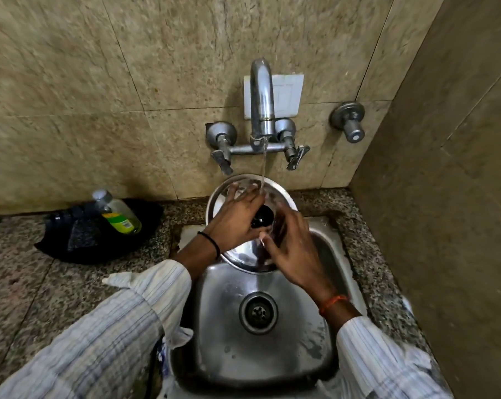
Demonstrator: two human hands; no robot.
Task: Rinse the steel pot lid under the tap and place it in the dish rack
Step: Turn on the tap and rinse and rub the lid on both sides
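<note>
Steel pot lid (240, 259) is tilted over the sink (214, 312), right under the tap (262, 96) so water runs off. Left hand (234, 223) lies flat on it with fingers spread, probably scrubbing. Right hand (292, 249) is at its right edge, but it's too blurry to tell the grip.

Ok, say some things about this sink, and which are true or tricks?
1. Water runs from the tap onto the steel pot lid. True.
2. The lid lies flat on the bottom of the sink. False: it is raised, with the left hand and right hand on it.
3. The lid's knob is black. True.
4. The bottle stands upright by the tap. False: it lies in the black tray on the counter.
</note>
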